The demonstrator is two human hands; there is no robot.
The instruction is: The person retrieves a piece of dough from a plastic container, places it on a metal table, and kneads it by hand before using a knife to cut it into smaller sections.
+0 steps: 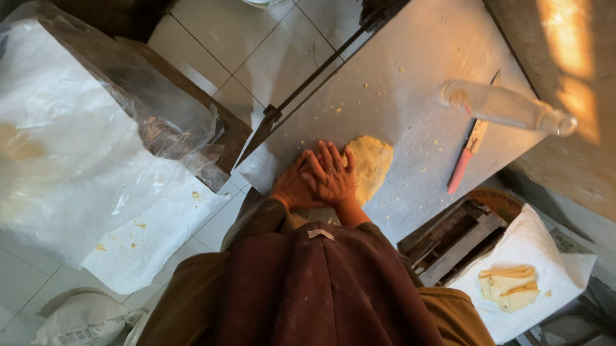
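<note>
Seen from above, a person presses both hands, one stacked flat on the other, onto the near edge of a dough [371,165] on a metal table [404,71]; the right hand [333,173] lies over the left hand [294,186]. Beyond lie a knife [467,152] and a clear bottle [507,107].

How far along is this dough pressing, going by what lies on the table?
Done: some dough pieces already lie on the white cloth to the person's right. In hand: the left hand and right hand, stacked one over the other, press flat on the pale dough on the floured metal table. Left: this piece is only partly flattened; the clear rolling pin and pink-handled knife lie untouched beside it.
</note>
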